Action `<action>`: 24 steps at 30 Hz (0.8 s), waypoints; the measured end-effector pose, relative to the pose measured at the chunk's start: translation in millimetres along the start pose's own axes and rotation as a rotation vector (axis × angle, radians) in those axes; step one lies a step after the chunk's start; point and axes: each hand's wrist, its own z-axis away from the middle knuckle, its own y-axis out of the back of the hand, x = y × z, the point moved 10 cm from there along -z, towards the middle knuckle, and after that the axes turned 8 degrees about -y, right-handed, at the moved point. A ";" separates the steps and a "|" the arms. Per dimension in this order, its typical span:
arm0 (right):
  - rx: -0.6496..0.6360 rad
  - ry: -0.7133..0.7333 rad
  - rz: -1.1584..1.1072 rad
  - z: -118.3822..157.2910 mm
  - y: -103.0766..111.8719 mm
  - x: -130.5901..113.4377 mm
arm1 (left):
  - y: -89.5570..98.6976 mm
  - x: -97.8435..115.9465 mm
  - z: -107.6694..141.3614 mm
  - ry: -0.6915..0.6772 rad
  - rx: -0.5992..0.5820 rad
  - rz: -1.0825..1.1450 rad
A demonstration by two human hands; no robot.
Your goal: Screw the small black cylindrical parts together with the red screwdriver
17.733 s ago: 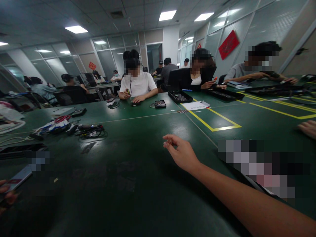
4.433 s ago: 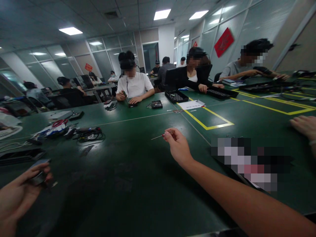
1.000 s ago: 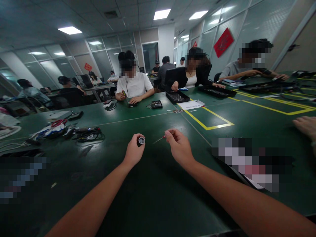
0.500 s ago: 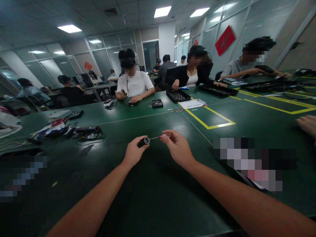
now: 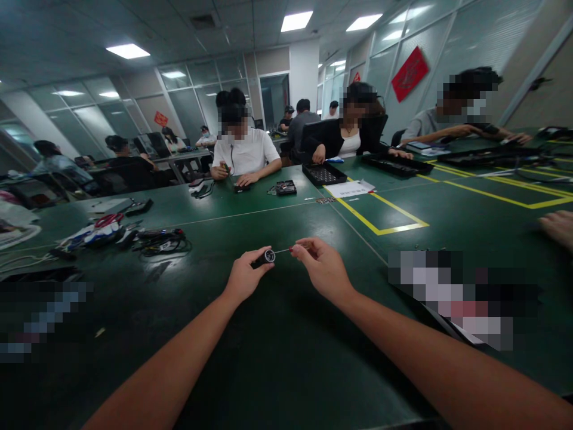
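Green table [image 5: 215, 352]: spreading out below and around the black cylinder [image 5: 268, 257].
Black tray [image 5: 324, 183]: sitting beyond the black cylinder, to its right.
Cable bundle [image 5: 162, 243]: lying to the left of the black cylinder.
Right hand [image 5: 323, 264]: I am pinching the thin tool [image 5: 292, 250] just right of the black cylinder, keeping this hand apart from my other one.
Left hand [image 5: 244, 276]: I am gripping the black cylinder, ringed end showing.
Thin tool: pointing its shaft towards the black cylinder; I cannot tell whether they are touching.
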 end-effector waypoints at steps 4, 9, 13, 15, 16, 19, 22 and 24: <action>0.003 -0.028 0.116 1.5 0.9 -1.1 | 1.1 -2.3 0.1 0.019 0.005 0.011; 0.017 -0.082 0.271 1.3 2.6 1.5 | 2.1 -2.9 0.5 0.016 0.014 0.013; -0.014 -0.138 0.324 -0.3 0.0 7.9 | 2.0 -5.9 0.7 0.029 0.018 0.024; -0.008 -0.140 0.337 -0.9 0.6 7.9 | 1.7 -6.1 0.4 0.020 0.016 0.016; 0.003 -0.127 0.351 -1.1 1.2 6.3 | 1.6 -5.7 0.2 0.011 0.014 0.012; 0.038 -0.059 0.403 -1.4 2.9 -0.6 | 1.6 -4.5 0.1 -0.005 0.013 0.007; 0.038 -0.040 0.418 -1.7 2.6 -1.3 | 2.2 -3.8 0.5 0.000 0.015 0.000; 0.034 -0.049 0.421 -1.8 2.7 -0.3 | 2.3 -3.0 0.7 0.004 0.015 -0.003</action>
